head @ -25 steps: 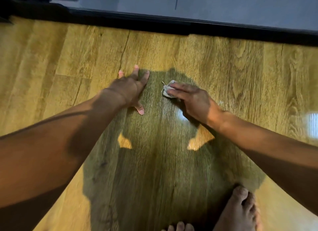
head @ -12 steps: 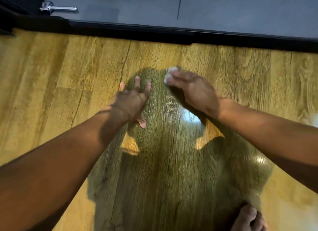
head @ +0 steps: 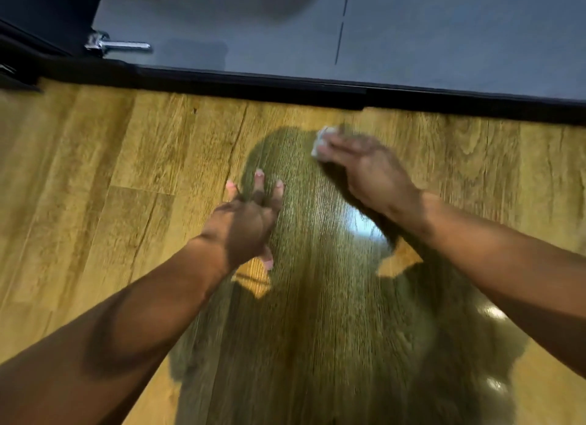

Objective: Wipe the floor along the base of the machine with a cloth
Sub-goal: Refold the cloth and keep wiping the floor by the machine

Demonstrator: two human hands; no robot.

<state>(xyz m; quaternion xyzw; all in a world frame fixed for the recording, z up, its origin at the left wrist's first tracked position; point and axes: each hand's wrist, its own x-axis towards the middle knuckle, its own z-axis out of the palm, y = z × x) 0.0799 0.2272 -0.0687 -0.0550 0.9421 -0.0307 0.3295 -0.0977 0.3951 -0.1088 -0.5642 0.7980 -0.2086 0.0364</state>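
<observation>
A small whitish cloth is pressed to the wooden floor under the fingers of my right hand, a short way in front of the machine's black base strip. Only the cloth's left end shows; the hand and cloth are blurred. My left hand lies flat on the floor with fingers spread, left of and nearer than the right hand, holding nothing. The grey machine front rises behind the strip.
A chrome handle sticks out of the grey panel at the upper left, beside a dark body. A black foot or bracket meets the floor at the far left. My shadow covers the middle boards.
My right hand has pushed the cloth away from me, from mid-floor to close to the black base strip. The left hand stays planted. The view has tilted up and my feet have left it.
</observation>
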